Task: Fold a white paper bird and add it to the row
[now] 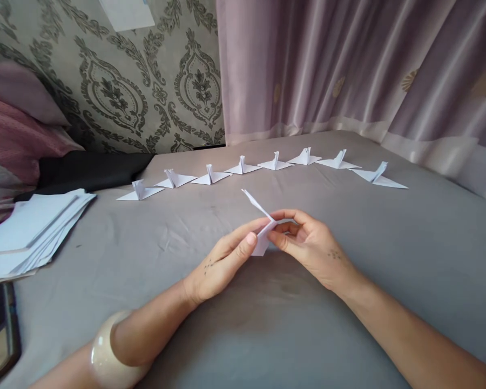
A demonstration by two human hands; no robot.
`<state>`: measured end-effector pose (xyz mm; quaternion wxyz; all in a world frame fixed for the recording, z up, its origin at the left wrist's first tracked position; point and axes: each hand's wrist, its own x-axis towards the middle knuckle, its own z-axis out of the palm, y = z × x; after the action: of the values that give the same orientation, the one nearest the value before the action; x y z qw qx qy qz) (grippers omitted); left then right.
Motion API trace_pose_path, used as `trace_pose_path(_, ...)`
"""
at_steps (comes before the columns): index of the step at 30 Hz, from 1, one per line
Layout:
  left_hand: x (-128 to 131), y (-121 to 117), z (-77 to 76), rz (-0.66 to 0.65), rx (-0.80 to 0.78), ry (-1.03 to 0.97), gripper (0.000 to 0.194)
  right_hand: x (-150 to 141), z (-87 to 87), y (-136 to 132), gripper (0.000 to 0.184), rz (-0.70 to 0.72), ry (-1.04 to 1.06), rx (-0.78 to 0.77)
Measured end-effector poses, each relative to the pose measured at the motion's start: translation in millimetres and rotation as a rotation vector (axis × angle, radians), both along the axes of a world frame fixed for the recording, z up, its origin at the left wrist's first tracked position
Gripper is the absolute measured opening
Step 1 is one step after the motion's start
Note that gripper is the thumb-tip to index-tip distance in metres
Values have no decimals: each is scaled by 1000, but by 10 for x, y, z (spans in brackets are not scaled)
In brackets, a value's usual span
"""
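fingers [249,237] of your left hand [221,265] are closed in a pinch on the folded white paper piece [262,229], and your right hand [314,246] pinches it from the other side; both hands grip it just above the grey sheet [348,324], in front of you; one narrow point of the paper sticks up and to the left, so by my reading you're at the step of shaping a neck or tail fold; eight finished paper birds [243,166] stand in a curved row beyond your hands, near the curtain [348,65]; a stack of blank sheets [32,227] lies well apart at your left; the next move likely calls for a firm crease while the other pinch keeps the body flat.
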<state>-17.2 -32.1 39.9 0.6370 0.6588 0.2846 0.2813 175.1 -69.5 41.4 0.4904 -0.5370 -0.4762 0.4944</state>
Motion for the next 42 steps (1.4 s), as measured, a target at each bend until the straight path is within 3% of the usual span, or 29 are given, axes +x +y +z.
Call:
trace_pose_path(5,20,9,-80,75,-204,-73,45,-64,-71,-4,18,-125,-279,273)
trace_pose_path(10,78,26,-109,43,-341,-319,42,-87,-87,-42,25,-100,-457,444)
trace_pose_path(15,99,52,-58,65,-369,-362,35,-92,-65,-84,30,-54,-594,529)
trace_pose_path(27,97,54,-14,14,-372,-336,36,-74,24,-103,22,-32,-486,393)
trace_pose_path(35,128,2,-15,224,-102,-131,30,-139,16,-122,26,-29,-502,307)
trace_pose_path(39,146,-5,-66,249,-87,-124,25,-240,13,-156,35,-105,-515,218)
trace_pose_path(42,153,5,-85,287,-77,-112,25,-282,49,-164,25,-188,-487,202)
